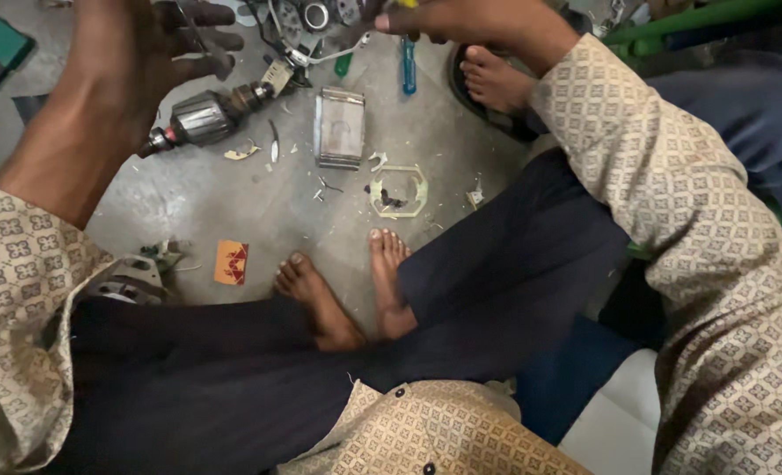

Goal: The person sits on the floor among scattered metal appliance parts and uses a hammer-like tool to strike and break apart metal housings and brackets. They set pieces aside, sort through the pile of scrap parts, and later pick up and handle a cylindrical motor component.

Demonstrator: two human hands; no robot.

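On concrete floor (233, 202), toward far edge: left hand (158, 40) raised, fingers spread, released, above motor armature (211, 114). Right of it, flat metal plate (339, 127), then pale gasket frame (399, 191). Right hand (461, 22) at far edge, fingers pinched, possibly on small yellow-tipped tool, partly cropped. Bare feet (356, 290) nearer.

Beige long sleeves with a small diamond-flower print; dark buttons; dark navy trousers; feet bare.

Repair workshop floor, motor armature (204, 116), screwdrivers (408, 70)
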